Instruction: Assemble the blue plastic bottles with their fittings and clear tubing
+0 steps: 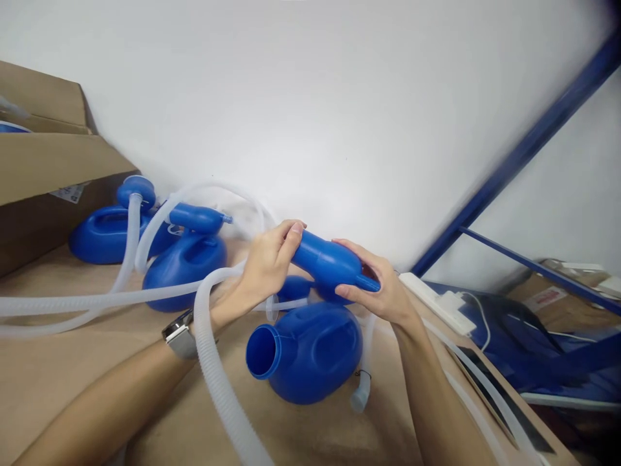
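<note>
Between both hands is a blue plastic funnel-shaped piece (330, 259) with a narrow ribbed nozzle pointing right. My left hand (272, 262) grips its wide left end, thumb on top. Around the nozzle end, my right hand (373, 281) has its fingers wrapped. Just below lies a blue jug (315, 353) on its side, its open mouth facing left. A translucent corrugated hose (213, 362) passes over my left forearm. Beside the jug, a hose end with a pale plug (359, 395) rests on the table.
More blue jugs (187, 272) and a blue nozzle piece (196, 218) lie at the left, among looping hoses. A cardboard box (43, 162) stands far left. At the right are a white power strip (436, 301), a dark flat panel (499, 395) and a blue metal frame (524, 152).
</note>
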